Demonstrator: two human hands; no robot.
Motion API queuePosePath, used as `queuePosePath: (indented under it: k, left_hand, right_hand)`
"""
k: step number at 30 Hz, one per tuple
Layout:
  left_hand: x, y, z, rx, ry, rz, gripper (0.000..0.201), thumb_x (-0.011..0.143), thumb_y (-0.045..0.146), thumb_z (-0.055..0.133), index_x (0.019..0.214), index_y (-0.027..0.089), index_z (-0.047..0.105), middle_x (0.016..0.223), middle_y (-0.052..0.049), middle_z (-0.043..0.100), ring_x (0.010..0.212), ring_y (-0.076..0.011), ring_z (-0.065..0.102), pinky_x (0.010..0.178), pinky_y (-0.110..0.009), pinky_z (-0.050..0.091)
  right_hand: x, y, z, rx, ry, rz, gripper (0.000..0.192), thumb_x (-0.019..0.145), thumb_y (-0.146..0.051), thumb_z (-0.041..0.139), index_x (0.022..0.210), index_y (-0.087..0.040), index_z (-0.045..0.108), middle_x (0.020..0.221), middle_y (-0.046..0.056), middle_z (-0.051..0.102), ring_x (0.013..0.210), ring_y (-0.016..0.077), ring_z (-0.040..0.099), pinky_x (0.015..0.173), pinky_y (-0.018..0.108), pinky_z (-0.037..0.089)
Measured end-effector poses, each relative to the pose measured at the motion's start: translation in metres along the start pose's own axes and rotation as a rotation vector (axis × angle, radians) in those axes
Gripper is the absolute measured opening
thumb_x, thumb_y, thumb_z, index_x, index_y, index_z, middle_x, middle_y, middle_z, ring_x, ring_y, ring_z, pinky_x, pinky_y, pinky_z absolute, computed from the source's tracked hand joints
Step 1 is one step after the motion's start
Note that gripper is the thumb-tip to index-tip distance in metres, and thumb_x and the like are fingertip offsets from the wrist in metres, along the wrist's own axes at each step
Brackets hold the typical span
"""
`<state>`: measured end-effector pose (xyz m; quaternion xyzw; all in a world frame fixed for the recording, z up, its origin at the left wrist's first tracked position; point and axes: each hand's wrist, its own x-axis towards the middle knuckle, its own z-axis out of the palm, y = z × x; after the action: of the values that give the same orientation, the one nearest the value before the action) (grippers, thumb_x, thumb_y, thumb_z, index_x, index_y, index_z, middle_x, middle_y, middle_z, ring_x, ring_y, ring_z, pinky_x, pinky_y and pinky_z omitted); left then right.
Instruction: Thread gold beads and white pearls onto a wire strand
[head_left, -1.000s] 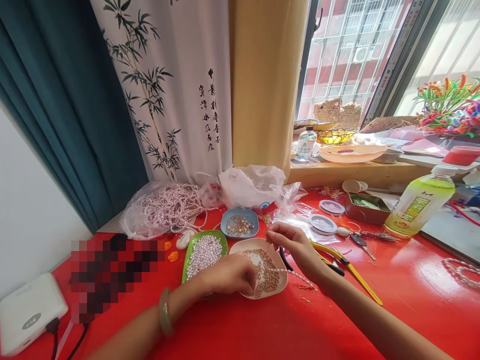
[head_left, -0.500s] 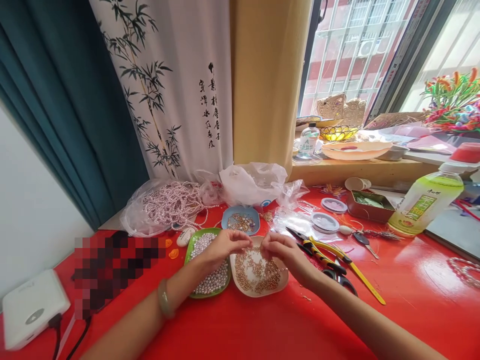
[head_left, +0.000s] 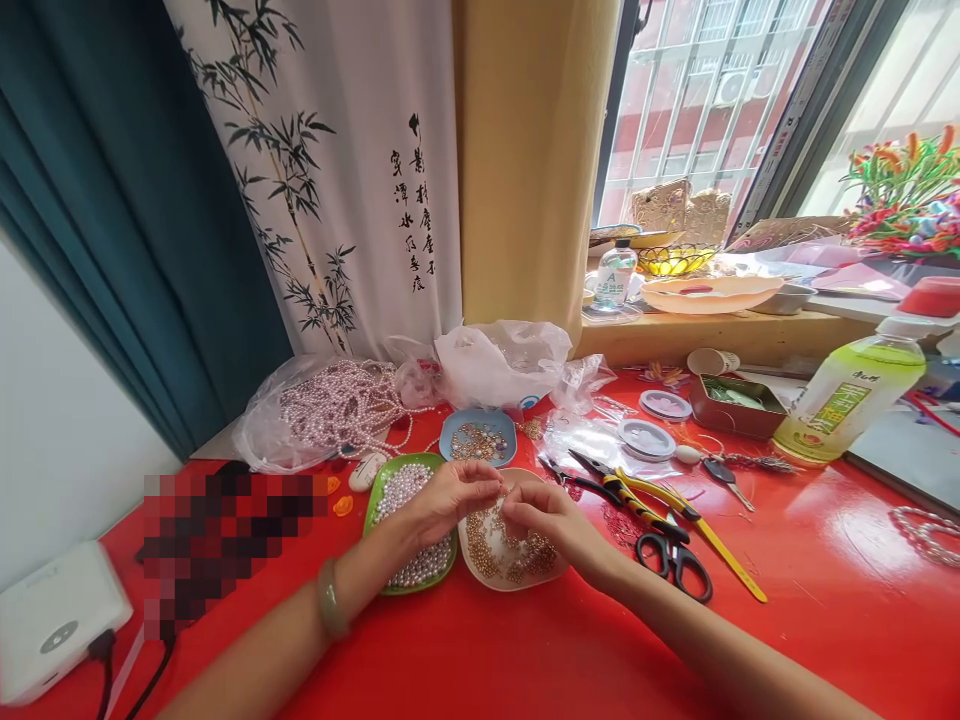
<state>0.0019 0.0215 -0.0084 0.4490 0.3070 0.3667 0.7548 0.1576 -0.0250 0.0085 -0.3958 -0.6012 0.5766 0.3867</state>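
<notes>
The left hand (head_left: 450,500) and right hand (head_left: 551,518) are pinched, contents unclear, above the plate (head_left: 519,586); below the left, the green dish (head_left: 373,518) points lengthwise away.

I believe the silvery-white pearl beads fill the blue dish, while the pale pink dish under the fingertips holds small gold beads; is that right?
Not quite: the head view shows the silvery-white pearl beads in the green dish, not the blue dish. The pale pink dish does hold small gold beads.
</notes>
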Motion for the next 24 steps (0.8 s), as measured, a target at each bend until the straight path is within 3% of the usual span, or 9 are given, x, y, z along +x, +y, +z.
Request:
queuePosePath:
  k: [19, 24]
  left_hand:
    - [-0.0014, 0.0005, 0.0036, 0.032, 0.010, 0.017, 0.017, 0.054, 0.017, 0.072, 0.064, 0.009, 0.061, 0.062, -0.002, 0.061, 0.061, -0.0091, 0.055, 0.066, -0.022, 0.040]
    - [-0.0002, -0.0002, 0.0018, 0.040, 0.058, 0.060, 0.025, 0.051, 0.017, 0.073, 0.072, 0.011, 0.060, 0.065, -0.002, 0.061, 0.063, -0.0098, 0.056, 0.066, -0.022, 0.041]
  right_hand:
    - [0.0032, 0.0085, -0.0024, -0.028, 0.031, -0.036, 0.024, 0.071, -0.034, 0.054, 0.058, -0.014, 0.050, 0.055, -0.002, 0.048, 0.052, 0.0083, 0.042, 0.053, 0.021, 0.032]
    - [0.0043, 0.0079, -0.0032, -0.101, 0.074, -0.049, 0.027, 0.071, -0.038, 0.053, 0.061, -0.014, 0.054, 0.057, -0.002, 0.048, 0.053, 0.0083, 0.042, 0.052, 0.021, 0.031]
